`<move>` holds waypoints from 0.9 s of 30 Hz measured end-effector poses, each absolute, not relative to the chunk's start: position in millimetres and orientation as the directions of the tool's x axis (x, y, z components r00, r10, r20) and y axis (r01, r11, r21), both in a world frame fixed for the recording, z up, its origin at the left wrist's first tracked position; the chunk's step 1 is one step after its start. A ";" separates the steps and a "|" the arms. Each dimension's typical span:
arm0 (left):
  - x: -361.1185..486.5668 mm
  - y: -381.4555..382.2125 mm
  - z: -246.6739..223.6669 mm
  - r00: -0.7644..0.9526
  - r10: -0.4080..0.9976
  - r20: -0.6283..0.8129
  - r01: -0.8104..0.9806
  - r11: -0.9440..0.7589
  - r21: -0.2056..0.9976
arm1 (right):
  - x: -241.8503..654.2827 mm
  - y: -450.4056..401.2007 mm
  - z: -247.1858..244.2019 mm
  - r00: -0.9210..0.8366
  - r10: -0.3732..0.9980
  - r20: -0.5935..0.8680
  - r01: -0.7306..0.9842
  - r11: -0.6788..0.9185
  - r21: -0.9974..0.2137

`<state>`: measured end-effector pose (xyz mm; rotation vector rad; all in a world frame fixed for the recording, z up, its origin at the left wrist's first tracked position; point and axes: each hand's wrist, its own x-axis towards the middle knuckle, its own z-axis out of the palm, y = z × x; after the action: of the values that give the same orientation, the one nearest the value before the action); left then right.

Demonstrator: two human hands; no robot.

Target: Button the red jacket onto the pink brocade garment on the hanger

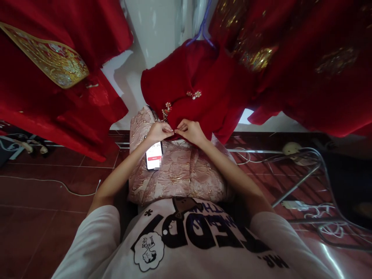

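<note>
The left hand (pixel 159 131) and right hand (pixel 190 130) are pinching a tiny fastening near the hem of a red garment (pixel 212 85), fingertips almost meeting. The garment is hanging at 12 o'clock from a purple hanger (pixel 203 31), its lower edge reaching the pink brocade fabric (pixel 174 170) on the lap. The cloth is looking soft, light and limp; its 2 jeweled clasps (pixel 194 94) are seeming fragile, best taken by their edges. A lit phone (pixel 154 155) is lying at 7 o'clock.

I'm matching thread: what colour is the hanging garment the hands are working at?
The garment is deep red, shown best in the head view.
</note>
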<state>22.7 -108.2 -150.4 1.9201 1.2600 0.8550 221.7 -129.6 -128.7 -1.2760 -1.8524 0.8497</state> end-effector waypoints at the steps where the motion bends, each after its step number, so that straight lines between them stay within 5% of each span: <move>1: 22.6 -108.8 -149.5 0.310 0.938 0.153 0.488 -0.295 0.821 | 219.8 -129.4 -131.3 -0.240 0.947 0.212 0.467 0.304 -0.830; 18: 23.9 -111.4 -148.4 0.256 0.959 0.124 0.510 -0.243 0.825 | 214.2 -130.6 -144.0 -0.267 0.925 0.269 0.458 0.367 -0.810; 27: 13.5 -102.8 -153.6 0.360 0.899 0.250 0.597 -0.428 0.679 | 213.5 -129.6 -144.9 -0.256 0.925 0.282 0.563 0.379 -0.734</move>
<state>13.5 -102.8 -153.6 2.1476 1.2965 0.8385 213.5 -129.6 -144.9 -1.2803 -1.9388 0.6571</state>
